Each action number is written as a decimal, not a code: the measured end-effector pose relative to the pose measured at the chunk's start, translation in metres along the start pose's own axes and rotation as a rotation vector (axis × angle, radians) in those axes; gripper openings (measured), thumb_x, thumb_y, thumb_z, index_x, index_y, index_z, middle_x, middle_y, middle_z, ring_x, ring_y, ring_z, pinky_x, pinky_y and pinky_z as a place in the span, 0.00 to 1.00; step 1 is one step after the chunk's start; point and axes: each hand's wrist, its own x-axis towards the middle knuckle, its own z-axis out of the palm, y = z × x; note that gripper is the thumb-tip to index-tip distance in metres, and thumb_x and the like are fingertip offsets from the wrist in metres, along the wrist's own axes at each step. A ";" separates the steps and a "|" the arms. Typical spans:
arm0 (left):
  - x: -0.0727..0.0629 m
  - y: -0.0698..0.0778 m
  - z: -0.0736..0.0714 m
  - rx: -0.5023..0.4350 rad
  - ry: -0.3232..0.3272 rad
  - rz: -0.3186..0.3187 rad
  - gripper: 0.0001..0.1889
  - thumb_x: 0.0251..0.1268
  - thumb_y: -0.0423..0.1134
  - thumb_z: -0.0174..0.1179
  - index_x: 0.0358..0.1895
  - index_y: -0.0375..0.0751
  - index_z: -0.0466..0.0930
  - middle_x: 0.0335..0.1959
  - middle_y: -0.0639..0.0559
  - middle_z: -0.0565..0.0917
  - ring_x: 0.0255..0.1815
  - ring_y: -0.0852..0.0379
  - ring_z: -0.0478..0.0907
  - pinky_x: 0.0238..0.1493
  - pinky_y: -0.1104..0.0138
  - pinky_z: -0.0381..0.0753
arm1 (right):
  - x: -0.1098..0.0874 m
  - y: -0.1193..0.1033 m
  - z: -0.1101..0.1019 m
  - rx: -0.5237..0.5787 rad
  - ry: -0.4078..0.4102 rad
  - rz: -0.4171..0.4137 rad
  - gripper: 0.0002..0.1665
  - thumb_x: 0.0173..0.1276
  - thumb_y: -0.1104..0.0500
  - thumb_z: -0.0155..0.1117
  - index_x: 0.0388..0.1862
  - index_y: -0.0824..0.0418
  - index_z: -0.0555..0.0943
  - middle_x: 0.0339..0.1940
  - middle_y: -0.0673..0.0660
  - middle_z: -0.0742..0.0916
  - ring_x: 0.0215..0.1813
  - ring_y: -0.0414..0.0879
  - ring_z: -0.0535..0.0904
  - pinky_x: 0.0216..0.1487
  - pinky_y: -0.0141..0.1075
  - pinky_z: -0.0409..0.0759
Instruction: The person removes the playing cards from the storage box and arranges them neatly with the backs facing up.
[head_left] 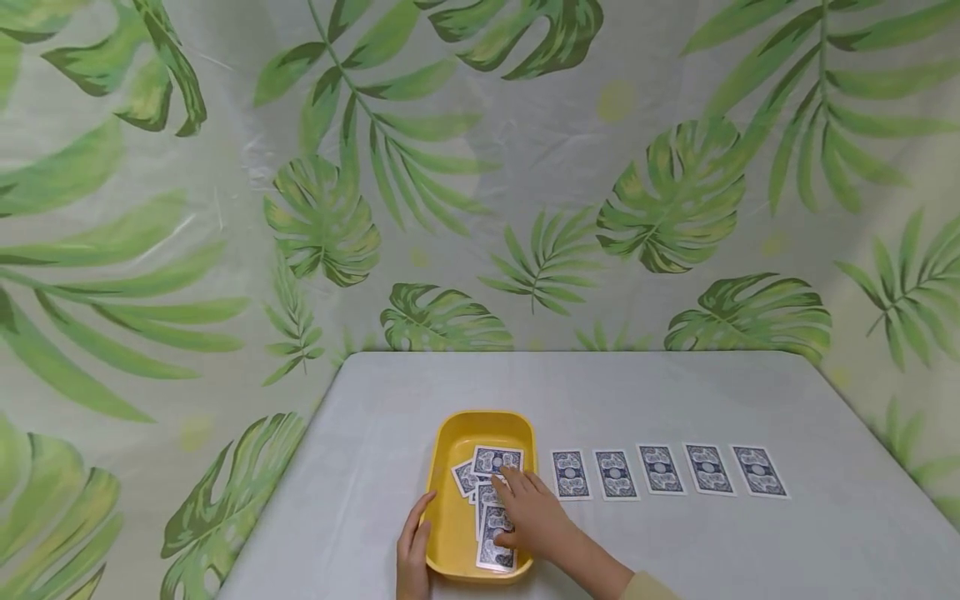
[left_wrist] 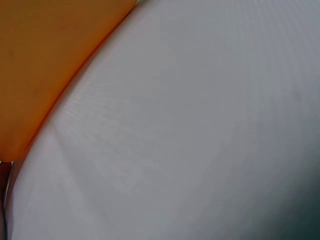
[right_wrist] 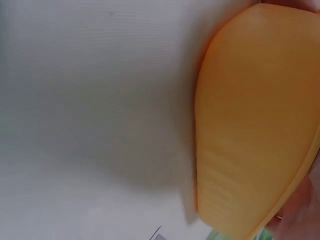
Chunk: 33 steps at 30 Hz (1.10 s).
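Observation:
A yellow plastic tray (head_left: 457,425) sits near the front of the table, with several blue-backed playing cards (head_left: 497,533) overlapping inside, face down. My right hand (head_left: 532,515) reaches over its right rim, the fingers spread over the cards and the thumb above the lowest one. Whether a card is pinched beneath it is not visible. At the left rim my left hand (head_left: 412,550) rests with its fingers along the outer wall. The tray's orange-looking outer side (left_wrist: 50,55) fills a corner of the left wrist view; its wall (right_wrist: 255,115) also shows in the right wrist view.
To the right of the tray, several face-down cards (head_left: 662,469) lie spaced apart in a row. They rest on a white-covered table (head_left: 637,392). A leaf-patterned curtain (head_left: 540,167) hangs behind the table's far edge.

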 end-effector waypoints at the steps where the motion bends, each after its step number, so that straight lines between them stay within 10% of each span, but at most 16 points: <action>1: 0.000 0.000 0.000 0.003 -0.002 -0.002 0.19 0.67 0.34 0.42 0.58 0.46 0.73 0.63 0.48 0.71 0.56 0.83 0.61 0.55 0.88 0.58 | 0.001 -0.002 0.000 -0.009 -0.026 -0.004 0.50 0.46 0.34 0.66 0.63 0.62 0.68 0.64 0.61 0.71 0.65 0.54 0.66 0.67 0.45 0.63; 15: -0.002 0.005 0.001 -0.009 -0.009 0.027 0.19 0.68 0.33 0.41 0.58 0.45 0.72 0.62 0.48 0.71 0.56 0.83 0.60 0.55 0.88 0.57 | 0.011 -0.020 0.013 -0.282 -0.184 -0.016 0.63 0.32 0.21 0.61 0.63 0.57 0.68 0.62 0.55 0.74 0.59 0.50 0.72 0.58 0.43 0.71; 33: 0.002 -0.001 0.000 0.018 -0.015 -0.007 0.19 0.68 0.37 0.42 0.59 0.47 0.72 0.63 0.48 0.70 0.56 0.84 0.61 0.54 0.88 0.59 | 0.012 -0.024 0.018 -0.314 -0.104 -0.041 0.54 0.28 0.23 0.65 0.56 0.48 0.69 0.45 0.53 0.76 0.45 0.46 0.72 0.45 0.37 0.75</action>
